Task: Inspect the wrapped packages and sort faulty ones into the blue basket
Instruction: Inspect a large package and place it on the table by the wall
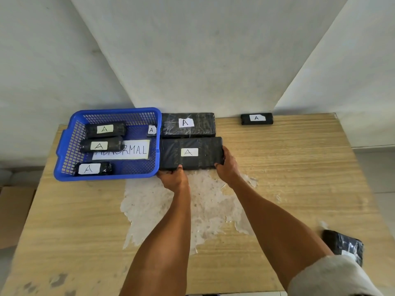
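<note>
Head cam: left hand (173, 178) and right hand (227, 166) both grip the front large package (192, 162). Lift level, check wrap seams before routing to blue basket (102, 177).

- Table (288, 167): matt, smooth wood-grain top, with a rough, pale, flaky patch (209, 201).
- Basket (106, 177): glossy blue plastic mesh, holding a white paper sheet (132, 150).
- Front package (205, 152): black, under smooth film with a dull sheen; matt paper label (189, 152).
- Back package (203, 127): crinkled, shiny clear film.
</note>
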Available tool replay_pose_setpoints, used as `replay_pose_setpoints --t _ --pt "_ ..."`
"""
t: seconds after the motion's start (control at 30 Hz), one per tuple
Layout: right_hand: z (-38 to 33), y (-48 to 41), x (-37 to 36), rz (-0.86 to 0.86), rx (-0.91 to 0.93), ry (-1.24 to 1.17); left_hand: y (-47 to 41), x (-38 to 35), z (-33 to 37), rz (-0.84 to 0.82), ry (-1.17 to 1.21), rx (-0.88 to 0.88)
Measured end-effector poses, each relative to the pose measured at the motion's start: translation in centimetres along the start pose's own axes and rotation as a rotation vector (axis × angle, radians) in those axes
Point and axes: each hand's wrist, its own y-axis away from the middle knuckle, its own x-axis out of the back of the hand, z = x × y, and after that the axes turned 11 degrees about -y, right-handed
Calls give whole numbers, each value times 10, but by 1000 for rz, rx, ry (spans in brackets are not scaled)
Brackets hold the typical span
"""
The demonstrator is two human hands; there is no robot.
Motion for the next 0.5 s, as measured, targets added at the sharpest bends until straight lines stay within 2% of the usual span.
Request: replay_pose_setpoints --t 0.17,0.27,0.33,0.43,0.5 --pt "-1 4 2 -53 0 27 2 1 0 4 -75 -2" --pt "4 12 2 -34 60 47 5 5 -5 -25 -140 -53" --pt "16 24 4 -30 90 122 10 11 -18 -46 -313 -185" --pt "55 48 15 -62 160 468 21 22 -52 -147 -711 -484" --pt "81 68 27 -21 219 634 32 28 -77 -243 -985 -692"
